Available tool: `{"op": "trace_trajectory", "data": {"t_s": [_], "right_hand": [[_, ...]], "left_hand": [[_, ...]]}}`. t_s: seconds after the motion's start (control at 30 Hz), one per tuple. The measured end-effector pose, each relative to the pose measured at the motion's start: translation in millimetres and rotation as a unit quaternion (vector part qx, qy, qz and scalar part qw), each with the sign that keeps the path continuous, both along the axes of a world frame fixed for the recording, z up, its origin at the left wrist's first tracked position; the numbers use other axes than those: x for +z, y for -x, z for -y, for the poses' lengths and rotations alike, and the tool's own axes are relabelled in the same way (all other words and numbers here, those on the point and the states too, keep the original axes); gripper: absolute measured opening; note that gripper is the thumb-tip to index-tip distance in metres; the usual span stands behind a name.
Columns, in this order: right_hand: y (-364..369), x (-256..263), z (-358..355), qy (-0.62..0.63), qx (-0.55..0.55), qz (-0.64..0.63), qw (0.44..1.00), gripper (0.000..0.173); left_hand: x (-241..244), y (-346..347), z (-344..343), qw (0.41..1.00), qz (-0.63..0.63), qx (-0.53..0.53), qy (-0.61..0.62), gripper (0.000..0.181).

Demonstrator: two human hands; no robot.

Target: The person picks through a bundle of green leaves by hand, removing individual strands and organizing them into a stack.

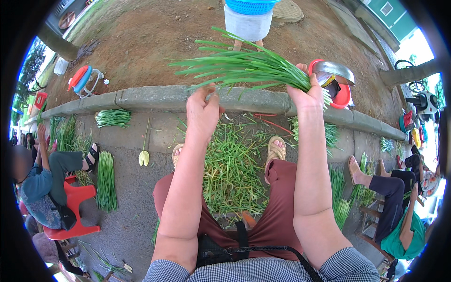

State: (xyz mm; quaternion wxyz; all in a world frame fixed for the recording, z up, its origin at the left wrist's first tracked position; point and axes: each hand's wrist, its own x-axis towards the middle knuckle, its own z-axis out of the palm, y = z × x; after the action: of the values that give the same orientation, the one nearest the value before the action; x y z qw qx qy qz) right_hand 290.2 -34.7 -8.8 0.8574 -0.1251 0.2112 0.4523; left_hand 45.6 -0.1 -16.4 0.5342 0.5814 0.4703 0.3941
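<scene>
My right hand [306,92] is closed around a bunch of garlic chives [246,67] near its pale stem ends. The long green leaves fan out to the left over the stone kerb. My left hand [203,111] is just below the leaf tips, its fingers loosely bent and apart with nothing visible in them. Between my sandalled feet lies a heap of chive trimmings [232,169]. A tied bundle of chives [330,135] rests by the kerb, partly behind my right forearm.
Beyond the kerb [208,100] are a red basin [343,97] with a metal lid, and a blue basket [252,6] on a white bucket [248,24]. Chive bundles [106,181] lie at left. Seated people [45,197] are on both sides, one on a red plastic chair [75,208].
</scene>
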Motion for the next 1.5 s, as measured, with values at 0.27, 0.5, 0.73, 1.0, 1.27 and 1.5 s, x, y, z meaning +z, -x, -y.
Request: {"op": "trace_trajectory", "data": {"t_s": [0.27, 0.5, 0.73, 1.0, 1.27, 1.5], "right_hand": [[4, 3, 1, -0.013, 0.01, -0.005, 1.0, 0.025], [-3, 3, 4, -0.016, 0.004, 0.002, 1.0, 0.025], [-8, 1, 3, 0.003, -0.019, 0.005, 1.0, 0.026], [-8, -3, 1, 0.005, -0.007, 0.003, 1.0, 0.025], [-17, -6, 3, -0.019, -0.013, -0.001, 1.0, 0.029], [-16, -3, 6, -0.048, 0.004, -0.005, 0.999, 0.024]], "left_hand": [[-2, -10, 2, 0.966, 0.176, -0.09, 0.166, 0.025], [-4, -7, 10, 0.976, -0.046, -0.214, -0.01, 0.025], [-1, -3, 18, 0.927, -0.066, -0.309, -0.201, 0.024], [11, -10, 31, 0.909, -0.175, -0.22, -0.308, 0.012], [12, -6, 29, 0.915, -0.18, -0.177, -0.316, 0.015], [1, 0, 24, 0.907, -0.317, -0.098, -0.26, 0.034]]}}
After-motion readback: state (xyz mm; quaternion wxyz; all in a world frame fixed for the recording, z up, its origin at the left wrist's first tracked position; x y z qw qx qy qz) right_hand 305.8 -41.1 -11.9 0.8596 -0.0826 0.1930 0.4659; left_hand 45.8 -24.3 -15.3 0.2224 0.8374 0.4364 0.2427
